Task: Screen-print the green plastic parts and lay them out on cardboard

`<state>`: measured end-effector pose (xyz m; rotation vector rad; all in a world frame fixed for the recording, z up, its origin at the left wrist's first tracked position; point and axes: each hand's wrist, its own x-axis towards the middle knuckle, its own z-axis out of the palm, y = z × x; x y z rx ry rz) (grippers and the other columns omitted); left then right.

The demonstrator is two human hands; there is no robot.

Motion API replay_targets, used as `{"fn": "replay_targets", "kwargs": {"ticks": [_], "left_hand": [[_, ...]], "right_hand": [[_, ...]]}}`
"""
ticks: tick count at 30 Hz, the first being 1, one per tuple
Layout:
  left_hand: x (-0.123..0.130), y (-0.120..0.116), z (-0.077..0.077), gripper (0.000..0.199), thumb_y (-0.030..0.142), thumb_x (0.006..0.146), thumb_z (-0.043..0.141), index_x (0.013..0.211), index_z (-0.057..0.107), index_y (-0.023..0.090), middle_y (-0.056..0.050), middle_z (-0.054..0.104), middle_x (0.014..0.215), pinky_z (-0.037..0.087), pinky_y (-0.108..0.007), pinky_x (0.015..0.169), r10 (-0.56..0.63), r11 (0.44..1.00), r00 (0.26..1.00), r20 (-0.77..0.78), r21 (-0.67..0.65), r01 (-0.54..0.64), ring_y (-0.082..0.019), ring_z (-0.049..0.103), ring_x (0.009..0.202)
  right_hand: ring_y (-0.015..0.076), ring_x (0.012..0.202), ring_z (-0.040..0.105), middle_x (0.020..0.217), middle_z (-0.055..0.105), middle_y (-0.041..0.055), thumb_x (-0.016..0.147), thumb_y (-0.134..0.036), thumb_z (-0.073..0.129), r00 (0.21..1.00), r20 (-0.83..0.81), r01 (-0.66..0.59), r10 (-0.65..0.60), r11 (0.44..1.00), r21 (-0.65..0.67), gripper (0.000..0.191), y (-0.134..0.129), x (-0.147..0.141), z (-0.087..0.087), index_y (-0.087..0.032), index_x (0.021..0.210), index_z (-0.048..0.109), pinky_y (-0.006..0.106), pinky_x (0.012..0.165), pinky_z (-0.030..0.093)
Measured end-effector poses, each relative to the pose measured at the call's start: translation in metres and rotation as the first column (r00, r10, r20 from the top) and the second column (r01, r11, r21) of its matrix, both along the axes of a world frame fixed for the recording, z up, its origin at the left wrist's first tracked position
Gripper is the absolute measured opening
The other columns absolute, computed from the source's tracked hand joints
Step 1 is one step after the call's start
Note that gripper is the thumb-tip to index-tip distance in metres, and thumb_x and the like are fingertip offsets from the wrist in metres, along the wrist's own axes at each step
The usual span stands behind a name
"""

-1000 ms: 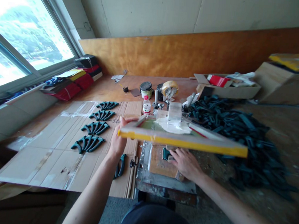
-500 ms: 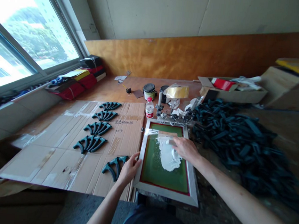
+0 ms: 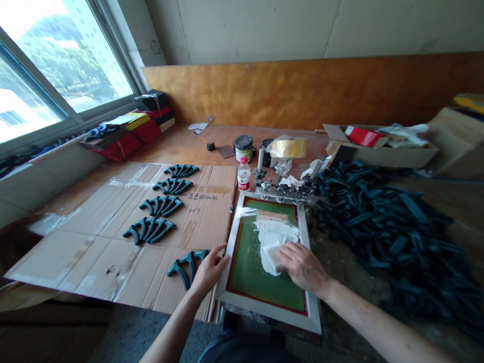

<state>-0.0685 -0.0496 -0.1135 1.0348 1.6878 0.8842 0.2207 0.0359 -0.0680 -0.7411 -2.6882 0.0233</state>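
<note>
In front of me lies a screen printing frame (image 3: 313, 318), light metal around a green mesh (image 3: 244, 283). White ink (image 3: 268, 237) is spread in an uneven patch on the mesh. My right hand (image 3: 302, 267) grips a small squeegee (image 3: 275, 258), partly hidden by the fingers, and presses it into the ink. At the frame's left side, my left hand (image 3: 211, 269) holds the edge between thumb and fingers. Just left of that hand, a few dark green curved pieces (image 3: 183, 268) lie on flattened cardboard (image 3: 102, 274). Farther back, more such pieces (image 3: 149, 231) are laid out in fan-shaped groups.
A hinge clamp (image 3: 281, 192) stands at the frame's far end, beside a plastic bottle (image 3: 243, 176) with a red cap. Behind it are an ink tub (image 3: 244, 148) and clear tape (image 3: 287, 147). Right of the frame spreads a heap of dark green pieces (image 3: 382, 227), with an open carton (image 3: 390, 155) behind.
My right hand has drawn the squeegee down across the mesh toward me, through the white ink. The left hand stays on the frame's edge. The view has shifted slightly.
</note>
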Motion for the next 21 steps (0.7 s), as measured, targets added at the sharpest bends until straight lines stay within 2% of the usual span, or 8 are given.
{"fn": "replay_targets", "kwargs": {"ticks": [4,6,8,11,15,17,19,21], "left_hand": [[0.001,0.0,0.002,0.063,0.054,0.079,0.056,0.129,0.053,0.015,0.005,0.052,0.063,0.033,-0.02,0.049,0.019,1.0,0.996,0.085,0.011,-0.02,-0.009,0.045,0.052],[0.0,0.0,0.004,0.067,0.055,0.077,0.058,0.13,0.051,0.014,0.005,0.052,0.062,0.031,-0.019,0.047,0.015,1.0,0.992,0.121,0.009,-0.017,-0.008,0.042,0.05],[-0.001,0.0,0.013,0.074,0.057,0.075,0.061,0.133,0.048,0.014,0.005,0.054,0.062,0.03,-0.019,0.046,0.008,1.0,0.986,0.165,0.01,-0.01,-0.008,0.042,0.049],[-0.002,0.002,0.044,0.079,0.058,0.073,0.064,0.138,0.044,0.019,0.002,0.062,0.069,0.036,-0.02,0.049,0.016,1.0,0.962,0.274,0.002,-0.018,-0.011,0.053,0.055],[0.003,0.016,0.108,0.06,0.062,0.076,0.059,0.115,0.064,0.017,-0.001,0.067,0.076,0.043,-0.021,0.054,0.067,0.99,0.93,0.361,0.09,-0.106,-0.014,0.06,0.064],[0.008,0.034,0.139,0.056,0.065,0.079,0.053,0.103,0.067,0.016,-0.003,0.068,0.079,0.043,-0.021,0.052,0.083,0.96,0.922,0.377,0.22,-0.176,-0.013,0.059,0.062],[0.013,0.059,0.165,0.053,0.064,0.083,0.048,0.098,0.065,0.016,-0.004,0.068,0.083,0.043,-0.02,0.051,0.053,0.907,0.909,0.413,0.361,-0.217,-0.012,0.059,0.063],[0.018,0.084,0.185,0.05,0.063,0.085,0.046,0.094,0.063,0.016,-0.005,0.068,0.084,0.044,-0.019,0.052,0.001,0.868,0.9,0.436,0.446,-0.218,-0.013,0.061,0.068]], "right_hand": [[0.0199,0.081,0.056,0.082,0.065,0.0055,0.083,-0.011,0.051,0.998,-0.015,-0.069,0.068,0.995,-0.068,0.017,-0.004,0.009,0.0,-0.019,0.086,0.066,0.033,0.075,0.043],[0.0196,0.081,0.057,0.082,0.066,0.0037,0.084,-0.019,0.059,1.0,-0.007,0.015,-0.016,0.992,-0.125,0.011,0.013,0.004,0.013,-0.021,0.092,0.065,0.032,0.075,0.044],[0.0198,0.085,0.059,0.091,0.067,0.0033,0.083,-0.026,0.065,0.988,-0.009,0.15,-0.153,0.978,-0.146,0.029,0.038,-0.006,0.029,-0.023,0.112,0.062,0.03,0.076,0.046],[0.0206,0.085,0.062,0.1,0.068,0.0037,0.084,-0.039,0.064,0.925,0.01,0.378,-0.379,0.919,-0.11,0.054,0.073,-0.013,0.054,-0.029,0.135,0.048,0.029,0.07,0.047],[0.021,0.081,0.063,0.1,0.067,0.0058,0.091,-0.052,0.045,0.796,-0.139,0.582,-0.59,0.808,-0.095,0.047,0.101,0.021,0.072,-0.026,0.13,0.053,0.029,0.063,0.045],[0.0213,0.078,0.063,0.094,0.068,0.0077,0.094,-0.051,0.038,0.709,-0.23,0.643,-0.667,0.745,-0.178,0.045,0.104,0.049,0.062,-0.021,0.12,0.059,0.03,0.064,0.045],[0.0214,0.07,0.061,0.082,0.067,0.0081,0.093,-0.052,0.035,0.658,-0.215,0.67,-0.721,0.692,-0.268,0.047,0.097,0.07,0.038,-0.017,0.104,0.065,0.03,0.06,0.044],[0.0205,0.065,0.06,0.074,0.065,0.007,0.091,-0.056,0.038,0.699,-0.13,0.639,-0.703,0.696,-0.327,0.047,0.08,0.074,0.005,-0.018,0.088,0.066,0.03,0.058,0.043]]}}
